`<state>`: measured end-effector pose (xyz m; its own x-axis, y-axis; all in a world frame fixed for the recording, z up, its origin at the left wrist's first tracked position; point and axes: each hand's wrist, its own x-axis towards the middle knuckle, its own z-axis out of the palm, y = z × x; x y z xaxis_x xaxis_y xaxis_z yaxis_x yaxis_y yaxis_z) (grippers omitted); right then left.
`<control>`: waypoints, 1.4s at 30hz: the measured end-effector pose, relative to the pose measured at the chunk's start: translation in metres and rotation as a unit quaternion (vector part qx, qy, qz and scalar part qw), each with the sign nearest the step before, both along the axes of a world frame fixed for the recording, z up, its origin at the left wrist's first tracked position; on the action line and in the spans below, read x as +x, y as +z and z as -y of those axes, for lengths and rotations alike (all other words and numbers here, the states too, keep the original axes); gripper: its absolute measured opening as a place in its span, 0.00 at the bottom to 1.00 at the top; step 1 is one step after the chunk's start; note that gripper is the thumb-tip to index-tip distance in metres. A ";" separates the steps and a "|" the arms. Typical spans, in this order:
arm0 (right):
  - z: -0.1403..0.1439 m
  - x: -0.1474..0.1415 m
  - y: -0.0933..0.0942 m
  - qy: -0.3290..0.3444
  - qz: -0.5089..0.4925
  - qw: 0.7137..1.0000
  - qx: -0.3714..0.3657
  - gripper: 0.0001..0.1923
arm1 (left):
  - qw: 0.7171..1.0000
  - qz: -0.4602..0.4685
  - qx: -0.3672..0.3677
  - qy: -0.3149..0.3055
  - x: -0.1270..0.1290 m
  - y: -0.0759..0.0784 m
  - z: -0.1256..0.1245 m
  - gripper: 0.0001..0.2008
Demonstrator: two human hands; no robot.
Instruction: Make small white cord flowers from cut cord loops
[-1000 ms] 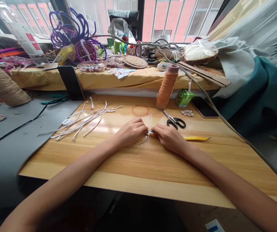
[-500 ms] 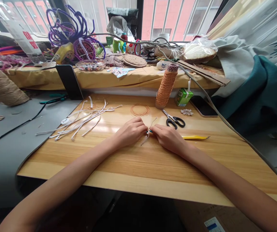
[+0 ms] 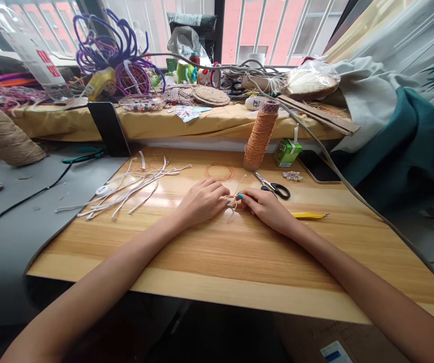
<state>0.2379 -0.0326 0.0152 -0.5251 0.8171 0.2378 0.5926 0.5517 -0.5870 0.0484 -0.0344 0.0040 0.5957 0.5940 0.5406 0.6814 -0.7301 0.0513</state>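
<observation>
1. Head view, the hands: the left hand [image 3: 202, 201] and the right hand [image 3: 264, 205] lie on the desk [image 3: 239, 252] and meet at their tips, approx. in the middle of the board. Between them is a short piece of pale cord [image 3: 233, 200]. The fingers of both hands are pinched on it, left on one side, right on the other.

2. Head view, the cord itself: it is very thin and light, I think, and soft. One loose end curves up toward the back, another hangs down on the desk. It keeps no shape by itself, so it will slip if the grip is weak. The best place to hold seems close to the middle, w/ fingertips near each other, as they are now. A small knot or crossing may be there, but it is too small to tell.

3. Head view, things around: just behind the hands lies a thin orange coil [image 3: 219, 172], and beside it stands a tall cone of orange thread [image 3: 260, 135]. The scissors [image 3: 273, 187] lie near the right hand, not touching. A yellow tool [image 3: 308, 216] is at the right wrist side. White strips [image 3: 133, 184] are spread at the left, well apart from the hands. A green juice box [image 3: 288, 151] stands behind the scissors.
</observation>
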 end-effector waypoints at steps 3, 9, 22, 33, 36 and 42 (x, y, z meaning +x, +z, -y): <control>0.000 0.000 0.000 0.005 -0.007 1.000 -0.013 0.12 | 0.995 0.086 -0.052 -0.003 0.001 0.002 0.001 0.07; 0.001 -0.001 0.001 0.012 -0.006 1.000 -0.016 0.10 | 0.922 0.284 -0.261 -0.031 0.004 0.005 0.000 0.11; 0.005 -0.004 0.000 -0.023 0.033 0.989 0.139 0.11 | 0.681 0.369 -0.626 -0.090 0.010 0.019 0.007 0.06; 0.051 0.048 0.043 -0.354 0.416 0.835 -0.060 0.20 | 0.574 0.485 -0.659 0.045 0.020 0.024 0.019 0.07; 0.063 0.066 0.024 -0.391 0.373 0.840 -0.053 0.19 | 0.557 0.516 -0.649 0.049 0.025 0.023 0.025 0.04; 0.072 0.091 0.006 -0.333 0.251 0.909 -0.029 0.12 | 0.535 0.554 -0.636 0.050 0.027 0.019 0.029 0.06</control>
<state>0.3291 -0.1043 0.0215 0.0590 0.9970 0.0509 0.9847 -0.0497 -0.1668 0.0756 -0.0636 0.0231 0.2587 0.8998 -0.3512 -0.2486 0.4134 0.8760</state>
